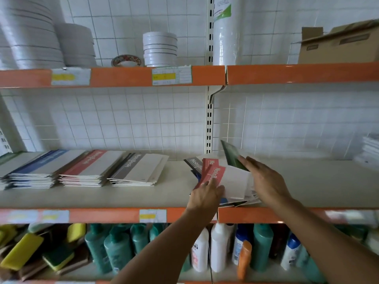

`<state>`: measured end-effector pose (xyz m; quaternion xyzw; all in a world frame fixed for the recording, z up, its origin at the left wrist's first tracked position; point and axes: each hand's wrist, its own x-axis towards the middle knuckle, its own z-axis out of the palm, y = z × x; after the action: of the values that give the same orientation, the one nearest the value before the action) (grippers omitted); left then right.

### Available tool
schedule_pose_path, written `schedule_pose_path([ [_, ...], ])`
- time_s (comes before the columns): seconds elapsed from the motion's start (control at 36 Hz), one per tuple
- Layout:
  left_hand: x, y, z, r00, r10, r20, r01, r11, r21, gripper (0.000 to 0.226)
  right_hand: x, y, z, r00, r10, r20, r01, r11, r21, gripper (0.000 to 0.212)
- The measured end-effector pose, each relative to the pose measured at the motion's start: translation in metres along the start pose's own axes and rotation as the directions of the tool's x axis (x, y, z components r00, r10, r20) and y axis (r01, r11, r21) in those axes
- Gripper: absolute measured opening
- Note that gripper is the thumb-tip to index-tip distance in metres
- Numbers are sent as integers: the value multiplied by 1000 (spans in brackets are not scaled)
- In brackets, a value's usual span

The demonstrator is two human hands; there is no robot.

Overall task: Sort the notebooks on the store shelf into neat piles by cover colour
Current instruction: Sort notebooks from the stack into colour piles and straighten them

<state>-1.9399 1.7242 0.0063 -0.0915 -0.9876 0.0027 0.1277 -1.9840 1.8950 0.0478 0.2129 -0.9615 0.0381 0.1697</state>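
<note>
Three neat notebook piles lie on the middle shelf [102, 198]: a blue pile [39, 167], a red pile [90, 167] and a grey pile [139, 170]. To their right lies a loose heap of mixed notebooks [235, 181], with red, grey and blue covers showing. My left hand [207, 194] rests on the red-covered notebook [213, 173] at the heap's front left. My right hand [264, 179] grips a green-covered notebook [231, 154], tilted up off the heap's back right.
White tape rolls [160, 49], a wrapped roll [225, 37] and a cardboard box [338, 46] stand on the upper shelf. A white stack [369, 152] sits at the far right. Bottles [219, 247] and sponges [22, 251] fill the lower shelf.
</note>
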Motion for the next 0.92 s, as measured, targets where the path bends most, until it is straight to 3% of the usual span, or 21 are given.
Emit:
schedule_pose_path([
  [0.17,-21,-24,-16,983,-3,-181,-1,1000,-22,25,6,-4,17,993,-58,-101,67,994,87,87],
  [0.28,-43,-61,-20,960,-50,-275,36,998,-54,37,18,-28,27,989,-70,-131,98,970,221,83],
  [0.56,-113,-171,-29,912,-156,-379,195,979,67,48,42,-130,16,975,-192,-112,211,960,185,76],
  [0.83,-176,-292,-46,889,-298,-347,331,943,39,49,73,-250,26,975,-208,-79,219,960,173,81],
  [0.92,-184,-322,-49,918,-337,-211,357,932,65,50,79,-282,35,980,-191,-55,199,962,190,83],
])
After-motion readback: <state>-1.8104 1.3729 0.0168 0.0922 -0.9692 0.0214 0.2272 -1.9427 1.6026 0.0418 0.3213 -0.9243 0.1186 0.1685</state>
